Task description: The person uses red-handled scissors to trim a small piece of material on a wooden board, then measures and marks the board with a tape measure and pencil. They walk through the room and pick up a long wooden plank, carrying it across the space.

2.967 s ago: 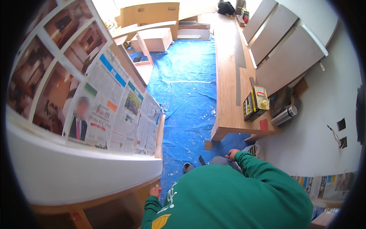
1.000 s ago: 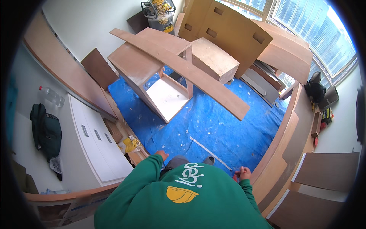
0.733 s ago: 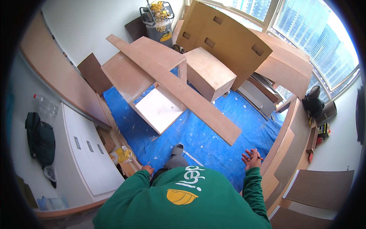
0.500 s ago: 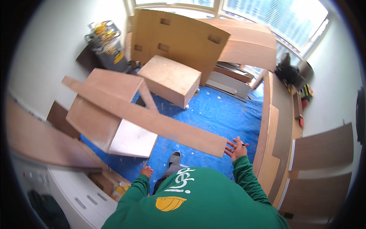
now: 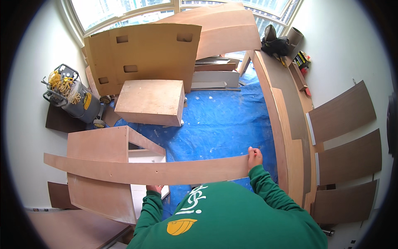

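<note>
A long, narrow wooden board (image 5: 124, 170) with a few small holes runs level across the view, its left part over a wooden cabinet box (image 5: 97, 143) with a white inside. My right hand (image 5: 255, 158) is closed around the board's right end. At the board's near edge, beside the box's white panel, is my left hand (image 5: 154, 189); its fingers go out of sight under the board, so their grip cannot be made out.
Blue sheeting (image 5: 224, 120) covers the floor. Beyond it stand a closed wooden box (image 5: 151, 101), a large brown panel with cut-outs (image 5: 159, 54) and a grey compressor (image 5: 78, 97) with yellow hose. A long wooden frame (image 5: 273, 124) lines the right; dark panels (image 5: 348, 155) lean against the wall.
My view has turned. The board now runs level and lies nearer me across the box. My right hand, open beside its end before, has closed on it; my left hand has come to its near edge.
</note>
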A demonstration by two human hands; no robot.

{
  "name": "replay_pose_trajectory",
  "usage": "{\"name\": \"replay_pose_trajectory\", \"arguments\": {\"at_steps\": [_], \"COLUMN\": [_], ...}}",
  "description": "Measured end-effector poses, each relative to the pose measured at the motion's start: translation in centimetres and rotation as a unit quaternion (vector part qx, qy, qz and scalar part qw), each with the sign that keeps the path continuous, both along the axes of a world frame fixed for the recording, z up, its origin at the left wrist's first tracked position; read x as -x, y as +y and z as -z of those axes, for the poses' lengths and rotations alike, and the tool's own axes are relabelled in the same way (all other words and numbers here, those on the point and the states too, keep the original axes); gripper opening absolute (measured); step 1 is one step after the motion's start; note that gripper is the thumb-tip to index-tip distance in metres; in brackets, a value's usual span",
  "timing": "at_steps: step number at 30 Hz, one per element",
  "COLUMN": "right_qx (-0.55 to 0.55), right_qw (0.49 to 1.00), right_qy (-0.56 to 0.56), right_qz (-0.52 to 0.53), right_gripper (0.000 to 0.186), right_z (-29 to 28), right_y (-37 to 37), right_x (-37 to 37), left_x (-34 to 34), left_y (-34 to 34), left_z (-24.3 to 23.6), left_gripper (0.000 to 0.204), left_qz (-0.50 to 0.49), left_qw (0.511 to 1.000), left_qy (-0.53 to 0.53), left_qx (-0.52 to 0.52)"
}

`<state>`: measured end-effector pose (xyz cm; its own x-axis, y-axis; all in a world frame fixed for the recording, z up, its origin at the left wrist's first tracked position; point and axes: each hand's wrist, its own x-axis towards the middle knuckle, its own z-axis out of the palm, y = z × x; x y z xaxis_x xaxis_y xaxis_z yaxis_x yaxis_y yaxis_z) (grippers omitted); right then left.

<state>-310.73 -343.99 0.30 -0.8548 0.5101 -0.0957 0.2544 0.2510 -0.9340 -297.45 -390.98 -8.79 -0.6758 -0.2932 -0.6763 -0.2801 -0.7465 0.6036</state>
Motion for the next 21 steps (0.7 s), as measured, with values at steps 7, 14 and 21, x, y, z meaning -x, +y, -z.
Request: {"name": "replay_pose_trajectory", "arguments": {"at_steps": [7,14,21], "right_qx": [-0.121,-0.126,-0.213], "right_qw": [0.992,0.992,0.976], "right_qy": [-0.013,-0.025,-0.031], "right_qz": [-0.019,-0.019,-0.011], "right_gripper": [0.025,0.021,0.018], "right_z": [-1.4,0.9,0.9], "right_y": [-2.6,-2.0,-2.2], "right_x": [2.1,2.2,0.7], "left_x": [2.1,2.4,4.2], "left_y": [-2.6,-3.6,-4.2], "left_z": [0.2,0.6,0.7], "left_gripper": [0.061,0.057,0.055], "left_qz": [-0.035,-0.034,-0.033], "left_qw": [0.972,0.961,0.94], "left_qy": [0.206,0.251,0.309], "left_qx": [-0.107,-0.113,-0.14]}}
